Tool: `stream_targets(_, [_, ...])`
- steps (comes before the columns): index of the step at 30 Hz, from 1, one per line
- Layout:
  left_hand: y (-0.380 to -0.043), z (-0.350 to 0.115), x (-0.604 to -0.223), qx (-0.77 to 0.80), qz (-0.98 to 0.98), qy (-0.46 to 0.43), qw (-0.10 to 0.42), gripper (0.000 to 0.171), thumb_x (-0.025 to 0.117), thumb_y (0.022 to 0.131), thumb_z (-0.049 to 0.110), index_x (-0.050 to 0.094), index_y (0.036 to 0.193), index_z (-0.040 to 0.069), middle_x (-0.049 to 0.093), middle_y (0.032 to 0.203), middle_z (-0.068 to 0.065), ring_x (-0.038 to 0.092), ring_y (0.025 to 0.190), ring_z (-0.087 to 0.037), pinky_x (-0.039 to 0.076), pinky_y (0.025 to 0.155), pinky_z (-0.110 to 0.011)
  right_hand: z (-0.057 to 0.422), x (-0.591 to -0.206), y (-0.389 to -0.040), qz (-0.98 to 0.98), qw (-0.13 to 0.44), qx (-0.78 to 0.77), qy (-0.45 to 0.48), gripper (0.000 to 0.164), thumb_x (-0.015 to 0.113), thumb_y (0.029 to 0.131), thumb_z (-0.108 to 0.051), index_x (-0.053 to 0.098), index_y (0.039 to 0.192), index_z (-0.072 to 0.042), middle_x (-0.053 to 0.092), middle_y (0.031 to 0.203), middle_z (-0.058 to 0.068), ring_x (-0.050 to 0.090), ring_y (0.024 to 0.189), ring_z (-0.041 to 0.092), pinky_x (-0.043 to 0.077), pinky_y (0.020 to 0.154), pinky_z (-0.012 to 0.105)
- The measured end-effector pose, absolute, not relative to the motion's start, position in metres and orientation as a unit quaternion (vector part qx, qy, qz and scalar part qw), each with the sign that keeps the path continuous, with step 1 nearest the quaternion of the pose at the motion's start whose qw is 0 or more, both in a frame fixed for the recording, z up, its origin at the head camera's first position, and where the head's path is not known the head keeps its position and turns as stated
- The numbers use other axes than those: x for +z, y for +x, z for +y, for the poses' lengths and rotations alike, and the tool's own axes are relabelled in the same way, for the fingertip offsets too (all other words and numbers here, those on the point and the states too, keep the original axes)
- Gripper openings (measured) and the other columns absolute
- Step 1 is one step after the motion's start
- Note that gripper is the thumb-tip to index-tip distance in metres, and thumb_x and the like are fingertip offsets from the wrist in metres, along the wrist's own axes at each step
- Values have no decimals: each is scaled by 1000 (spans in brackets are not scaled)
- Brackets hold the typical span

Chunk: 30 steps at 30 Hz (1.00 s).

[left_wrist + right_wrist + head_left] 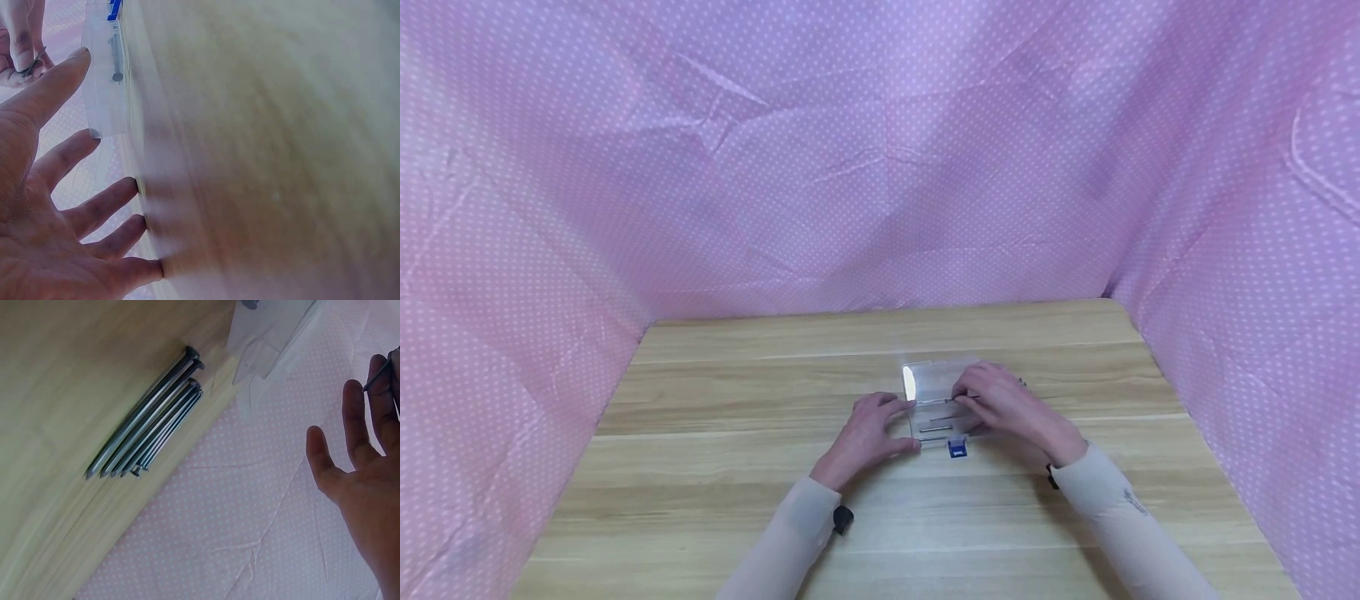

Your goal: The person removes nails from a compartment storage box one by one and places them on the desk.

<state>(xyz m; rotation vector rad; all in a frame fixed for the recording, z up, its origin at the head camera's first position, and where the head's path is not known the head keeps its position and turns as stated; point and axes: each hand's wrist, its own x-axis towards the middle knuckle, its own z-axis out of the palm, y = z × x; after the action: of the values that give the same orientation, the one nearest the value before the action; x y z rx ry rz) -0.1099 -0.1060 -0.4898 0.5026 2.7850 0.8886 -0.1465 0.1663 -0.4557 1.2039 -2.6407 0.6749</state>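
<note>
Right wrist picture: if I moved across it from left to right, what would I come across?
Bundle of loose nails → part of the clear plastic box → right hand.

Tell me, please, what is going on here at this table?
A person's left hand touches the left end of a clear plastic box, which has a blue plastic latch and an open lid. The right hand, over the box, pinches a thin, dark metal piece, apparently a nail. A silver metal nail lies inside the box, and several loose dark-grey metal nails lie beside it on the pale wooden table.
</note>
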Motion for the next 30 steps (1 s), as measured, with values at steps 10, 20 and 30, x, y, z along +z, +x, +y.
stream_targets(10, [-108, -104, -490, 303, 935, 165, 87, 71, 86, 82, 46, 62, 144, 21, 51, 150, -15, 43, 140, -39, 37, 116, -56, 182, -457, -142, -883, 101, 236, 392, 11, 76, 92, -6, 72, 101, -12, 71, 97, -2, 65, 99, 23, 53, 93, 50])
stream_targets(20, [-107, -102, -491, 299, 936, 164, 83, 71, 86, 82, 46, 63, 144, 20, 52, 150, -15, 43, 140, -39, 37, 116, -56, 195, -457, -138, -875, 136, 239, 398, 10, 76, 90, -7, 71, 98, -9, 70, 95, 1, 65, 99, 26, 53, 92, 52])
stream_targets(30, [-107, -102, -492, 301, 936, 164, 80, 71, 87, 82, 46, 63, 144, 21, 52, 149, -15, 43, 140, -39, 38, 116, -56, 209, -460, -132, -877, 154, 231, 392, 16, 78, 87, 0, 70, 98, -9, 69, 93, -1, 64, 95, 24, 53, 89, 50])
